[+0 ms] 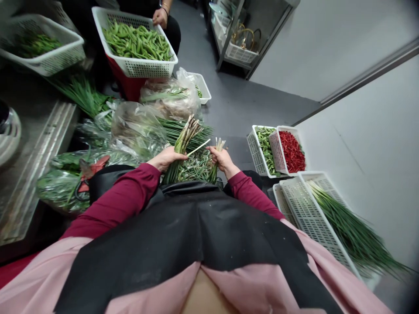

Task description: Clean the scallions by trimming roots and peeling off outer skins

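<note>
My left hand [168,158] is closed around a bunch of scallions [186,136], their brownish, dirty root ends pointing up and away from me. One clean, pale scallion stalk [200,147] sticks out from under its thumb toward the right. My right hand [224,160] is closed on a smaller bunch of whitish scallions [219,144], with fingertips near the tip of that pale stalk. Whether they touch it I cannot tell. Between and below both hands lies a heap of loose scallion trimmings [198,168]. More long green scallions [206,132] lie just beyond.
Plastic bags of greens [139,126] crowd the left. A white basket of green peppers [137,41] stands ahead, a co-worker's hand [160,17] on its rim. At right are baskets of red chillies [290,150] and scallions [347,222]. Red-handled scissors [93,172] lie left.
</note>
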Motion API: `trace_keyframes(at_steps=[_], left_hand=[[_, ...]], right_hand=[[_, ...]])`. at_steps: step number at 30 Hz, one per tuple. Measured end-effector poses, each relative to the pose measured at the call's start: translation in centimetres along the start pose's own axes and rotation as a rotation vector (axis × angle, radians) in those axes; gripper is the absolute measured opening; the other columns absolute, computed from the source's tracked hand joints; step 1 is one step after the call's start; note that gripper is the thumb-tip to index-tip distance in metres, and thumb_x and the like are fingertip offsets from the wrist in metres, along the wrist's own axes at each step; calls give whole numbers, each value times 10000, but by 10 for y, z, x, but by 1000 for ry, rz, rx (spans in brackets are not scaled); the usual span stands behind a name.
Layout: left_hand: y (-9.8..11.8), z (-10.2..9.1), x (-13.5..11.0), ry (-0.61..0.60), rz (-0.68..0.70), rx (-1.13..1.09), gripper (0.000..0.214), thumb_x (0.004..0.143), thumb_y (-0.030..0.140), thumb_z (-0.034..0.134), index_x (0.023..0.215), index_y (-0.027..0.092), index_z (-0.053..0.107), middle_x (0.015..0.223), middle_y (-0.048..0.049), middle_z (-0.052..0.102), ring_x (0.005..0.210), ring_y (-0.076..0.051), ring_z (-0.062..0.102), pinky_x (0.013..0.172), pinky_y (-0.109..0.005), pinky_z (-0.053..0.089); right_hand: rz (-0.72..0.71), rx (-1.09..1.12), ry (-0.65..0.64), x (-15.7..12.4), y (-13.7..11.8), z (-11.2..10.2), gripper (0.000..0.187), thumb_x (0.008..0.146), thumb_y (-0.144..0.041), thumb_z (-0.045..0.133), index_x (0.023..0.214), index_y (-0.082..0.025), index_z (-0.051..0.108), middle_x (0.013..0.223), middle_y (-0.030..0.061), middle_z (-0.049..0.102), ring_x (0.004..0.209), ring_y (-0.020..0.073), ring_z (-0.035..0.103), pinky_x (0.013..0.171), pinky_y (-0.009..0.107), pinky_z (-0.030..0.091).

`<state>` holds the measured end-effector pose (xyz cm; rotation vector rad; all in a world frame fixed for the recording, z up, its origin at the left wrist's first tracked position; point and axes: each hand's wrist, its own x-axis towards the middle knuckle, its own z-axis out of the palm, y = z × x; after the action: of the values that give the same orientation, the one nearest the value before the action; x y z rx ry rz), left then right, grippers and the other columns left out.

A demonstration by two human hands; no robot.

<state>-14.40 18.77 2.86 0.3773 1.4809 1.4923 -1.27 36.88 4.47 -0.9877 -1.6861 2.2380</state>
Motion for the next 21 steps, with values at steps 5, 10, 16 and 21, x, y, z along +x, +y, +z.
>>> trace_keyframes(at_steps=[5, 10, 16, 21], left_hand=[[-1, 21, 2, -195, -42, -126, 293, 516, 150, 785, 763, 113, 632, 642, 9, 614, 563, -109, 554, 572, -251, 469], [2, 21, 5, -273, -53, -253, 308, 601, 143, 742, 882, 84, 633, 792, -76, 696, 697, -159, 649, 688, -297, 520], [0, 21, 6, -375, -64, -346, 364, 624, 103, 689, 978, 70, 613, 888, -128, 716, 790, -212, 683, 767, -365, 537], [-4, 26, 5, -380, -77, -340, 418, 584, 77, 692, 996, 79, 625, 826, -101, 718, 765, -219, 684, 717, -351, 540]], right_hand=[[-2, 48, -42, -9, -9, 20, 379, 625, -431, 771, 736, -169, 521, 473, -104, 370, 349, 13, 226, 353, 189, 179], [-357, -82, 307, -5, -26, -14, 310, 764, -458, 632, 749, -150, 595, 643, -10, 561, 489, 51, 479, 464, 189, 377], [-507, -331, 279, -15, -43, -17, 248, 802, -423, 599, 869, -190, 650, 729, 8, 627, 660, 111, 573, 648, 246, 462], [-282, -408, -66, -15, -8, 33, 230, 640, -335, 740, 703, -174, 588, 575, -26, 577, 556, 118, 533, 567, 247, 444]])
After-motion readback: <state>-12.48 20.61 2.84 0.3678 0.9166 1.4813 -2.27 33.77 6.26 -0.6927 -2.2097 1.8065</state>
